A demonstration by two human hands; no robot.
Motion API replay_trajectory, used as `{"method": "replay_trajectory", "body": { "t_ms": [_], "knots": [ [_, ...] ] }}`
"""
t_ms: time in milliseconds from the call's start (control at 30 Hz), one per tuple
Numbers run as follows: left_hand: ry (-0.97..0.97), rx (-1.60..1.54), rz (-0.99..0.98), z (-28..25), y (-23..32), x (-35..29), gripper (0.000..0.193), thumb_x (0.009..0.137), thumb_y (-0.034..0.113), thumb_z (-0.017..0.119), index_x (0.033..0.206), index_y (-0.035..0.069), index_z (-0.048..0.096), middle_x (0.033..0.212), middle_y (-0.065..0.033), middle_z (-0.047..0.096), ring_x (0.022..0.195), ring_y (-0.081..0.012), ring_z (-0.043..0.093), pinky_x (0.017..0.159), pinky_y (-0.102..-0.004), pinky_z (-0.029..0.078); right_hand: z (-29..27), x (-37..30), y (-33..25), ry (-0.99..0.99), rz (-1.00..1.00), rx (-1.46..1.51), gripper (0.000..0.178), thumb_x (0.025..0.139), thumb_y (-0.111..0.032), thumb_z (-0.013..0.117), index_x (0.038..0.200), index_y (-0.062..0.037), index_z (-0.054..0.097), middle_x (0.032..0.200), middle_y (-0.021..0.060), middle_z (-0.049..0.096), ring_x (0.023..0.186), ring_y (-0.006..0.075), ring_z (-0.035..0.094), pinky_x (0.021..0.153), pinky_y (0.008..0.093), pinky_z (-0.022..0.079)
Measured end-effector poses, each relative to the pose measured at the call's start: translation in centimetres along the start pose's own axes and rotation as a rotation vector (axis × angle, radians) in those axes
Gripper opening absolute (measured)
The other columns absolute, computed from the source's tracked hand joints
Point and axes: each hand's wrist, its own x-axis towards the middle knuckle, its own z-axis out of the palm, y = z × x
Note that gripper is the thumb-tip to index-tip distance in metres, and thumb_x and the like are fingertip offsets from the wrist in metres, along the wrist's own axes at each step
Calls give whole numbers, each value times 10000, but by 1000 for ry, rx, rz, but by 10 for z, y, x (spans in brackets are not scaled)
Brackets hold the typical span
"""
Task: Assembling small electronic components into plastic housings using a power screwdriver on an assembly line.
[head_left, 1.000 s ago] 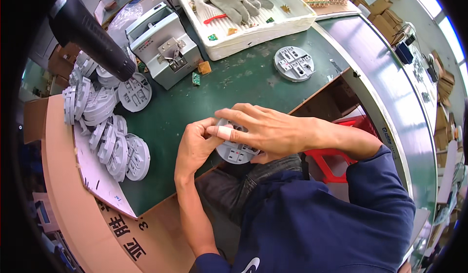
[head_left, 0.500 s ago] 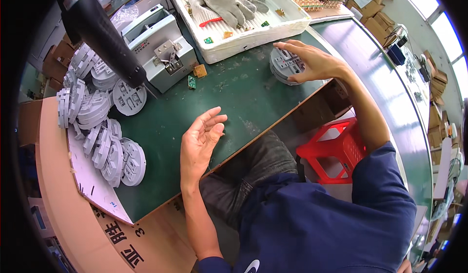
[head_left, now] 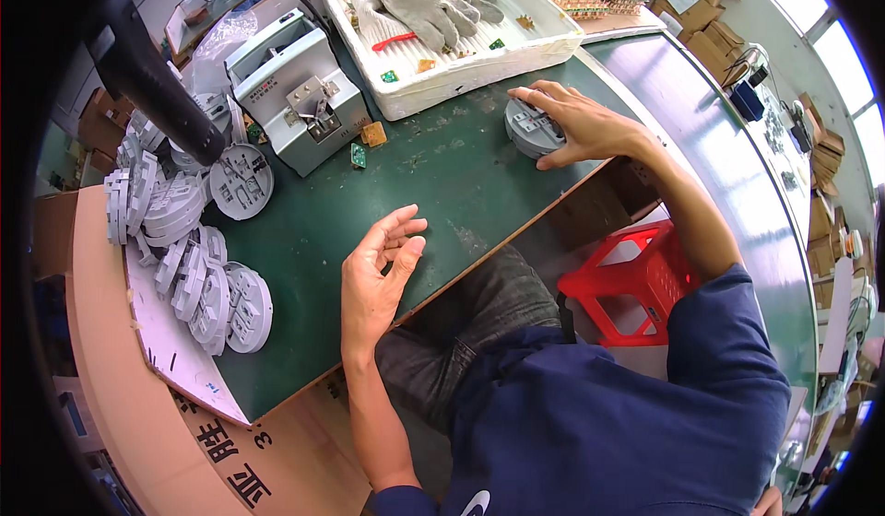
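Observation:
My left hand (head_left: 373, 281) hovers over the near edge of the green bench, palm turned inward. Its fingers are loosely bent and apart, with nothing between them. At the right of the bench, my right hand (head_left: 585, 124) arches over a round grey plastic housing (head_left: 532, 131) with slots and ribs on its face. Fingers spread along the far side and the thumb at the near side span it widely; whether they touch it is hard to tell. Part of the housing is hidden under the hand.
Grey housings (head_left: 175, 207) pile up at the left. A black electric screwdriver (head_left: 152, 83) hangs above them, beside a grey metal machine (head_left: 300, 92). Small circuit boards (head_left: 358, 155) lie before it. A white foam tray (head_left: 479, 76) holds gloves (head_left: 429, 9). A red stool (head_left: 636, 286) stands below.
My right hand has shifted slightly left, its thumb now farther from the fingers and beyond the housing's near edge. The screwdriver has swung left and up. My left hand has barely moved.

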Motion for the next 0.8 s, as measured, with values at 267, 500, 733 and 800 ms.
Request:
{"method": "replay_trajectory", "body": {
  "t_ms": [267, 500, 733, 800],
  "knots": [
    [69, 39, 41, -1, 0, -8, 371, 982, 124, 708, 1331, 10, 659, 1139, -127, 753, 955, -132, 692, 910, -298, 552, -21, -32, 64, 344, 70, 22, 979, 733, -252, 858, 1565, -67, 377, 1552, 210, 443, 1440, 367, 424, 1215, 446, 348],
    [72, 85, 86, 4, 0, -1, 382, 992, 94, 690, 1350, -24, 628, 1186, -113, 718, 968, -113, 660, 852, -272, 567, -38, -156, 235, 204, 581, 16, 1039, 761, -382, 846, 1590, -14, 339, 1571, 272, 434, 1480, 367, 398, 1228, 408, 309],
    [297, 442, 263, -4, 11, -14, 351, 937, 101, 737, 1278, 42, 682, 1167, -106, 717, 929, -190, 693, 834, -321, 574, -44, -147, 230, 357, 432, -335, 884, 906, -302, 787, 1608, -47, 314, 1577, 276, 425, 1468, 439, 396, 1207, 484, 323],
    [457, 677, 412, -17, 24, -24, 335, 910, 116, 761, 1235, 64, 704, 1170, -112, 713, 1042, -268, 682, 908, -377, 548, -57, -99, 132, 506, 223, -207, 659, 976, -196, 698, 1567, -84, 430, 1508, 216, 536, 1405, 376, 501, 1170, 459, 388]
  ]
}}
